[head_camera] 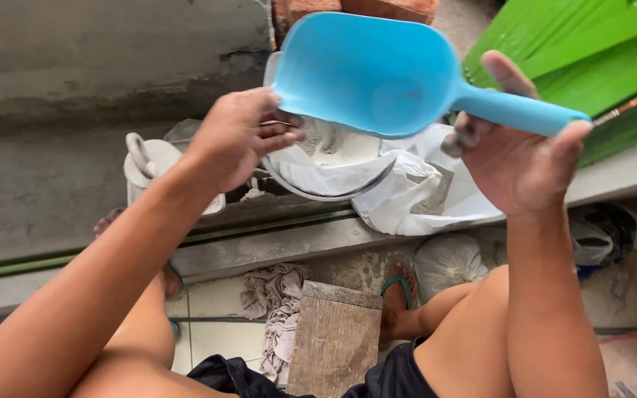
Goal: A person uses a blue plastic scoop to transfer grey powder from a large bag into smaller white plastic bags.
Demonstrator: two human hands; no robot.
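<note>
I hold a blue plastic scoop (377,74) up in front of me with both hands, its hollow side turned towards me. My right hand (517,155) is wrapped around the handle, thumb on top and fingers curled underneath, with pale powder dusting my fingertips (455,144). My left hand (241,133) is at the scoop's front rim, fingers bent and pinching the lower left edge. The scoop hangs in the air above a white plastic bag (407,191) that lies open on a grey concrete ledge (274,247); inside the bag I can see a heap of light grey powder (333,140). To the left of the bag, half hidden behind my left wrist, stands a white jug (152,166) with a handle. Below the ledge, between my knees, there is a worn wooden block (333,339) with a crumpled grey rag (278,302) just beside it on the tiled floor. My foot in a green sandal (399,291) rests next to a tied-up pale sack (447,262). Green boards (591,44) lean at the upper right, and red bricks (363,9) show at the top edge behind the scoop.
</note>
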